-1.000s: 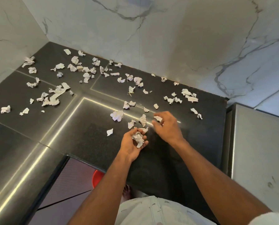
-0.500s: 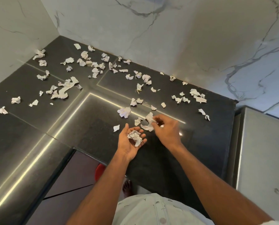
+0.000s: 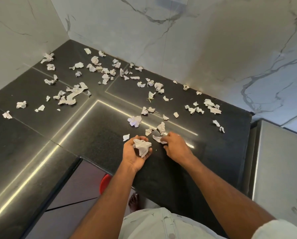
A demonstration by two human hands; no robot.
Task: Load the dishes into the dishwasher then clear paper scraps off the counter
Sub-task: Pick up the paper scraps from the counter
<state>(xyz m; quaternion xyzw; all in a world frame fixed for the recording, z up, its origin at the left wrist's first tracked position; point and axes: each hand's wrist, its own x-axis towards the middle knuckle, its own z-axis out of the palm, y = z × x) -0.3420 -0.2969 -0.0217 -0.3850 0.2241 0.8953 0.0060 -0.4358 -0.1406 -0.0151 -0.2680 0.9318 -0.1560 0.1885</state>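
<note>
**Mia:** What is the left hand (image 3: 135,153) doing?

**Sam:** It is palm up over the black counter (image 3: 96,145), near the front edge. Its fingers curl like a cup around a bunch of crumpled paper (image 3: 142,147).

**Mia:** And the right hand (image 3: 176,145)?

**Sam:** It is just beside the left hand, palm down on the counter. Its fingertips pinch a flat white scrap (image 3: 157,139) that lies on the counter between the two hands.

**Mia:** Where are the other paper scraps (image 3: 70,96)?

**Sam:** All over the counter! A few lie right behind the hands, like the big crumpled piece (image 3: 135,120). Many more lie far back, near the marble wall (image 3: 213,49). Some are far to the left of the hands, and a small group (image 3: 210,106) is behind the right hand, toward the wall.

**Mia:** What else is there?

**Sam:** A shiny metal thing (image 3: 280,169) stands to the right of the counter. Below the counter edge, under the left arm, I see a bit of something red (image 3: 104,184) and a bare foot (image 3: 134,201).
</note>
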